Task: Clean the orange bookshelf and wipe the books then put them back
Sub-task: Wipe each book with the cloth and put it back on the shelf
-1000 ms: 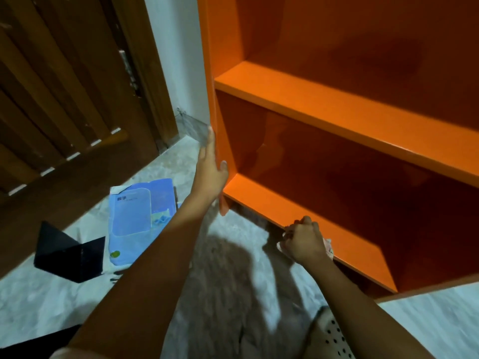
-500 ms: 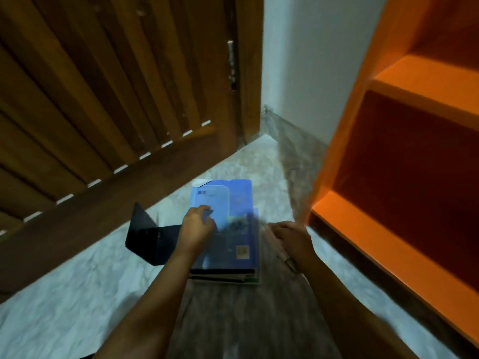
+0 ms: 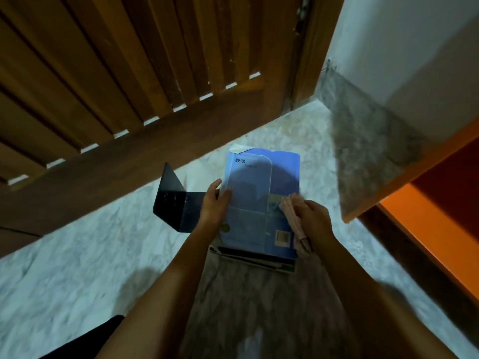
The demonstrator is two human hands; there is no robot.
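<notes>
A small stack of books lies on the marble floor, with a blue book (image 3: pixel 261 182) on top. My left hand (image 3: pixel 213 203) holds the left edge of the blue book, thumb on the cover. My right hand (image 3: pixel 315 218) grips a pale pinkish cloth (image 3: pixel 293 211) and presses it on the right part of the cover. The orange bookshelf (image 3: pixel 427 218) stands at the right edge, only its lower shelf and side panel showing.
A black L-shaped metal bookend (image 3: pixel 176 200) stands on the floor just left of the books. A slatted wooden door (image 3: pixel 129 73) fills the upper left. A white wall with a grey skirting (image 3: pixel 368 130) runs between door and shelf.
My head and both hands turned away from the shelf to the books on the floor. The left hand took the book's edge and the right hand brought the cloth onto the cover.
</notes>
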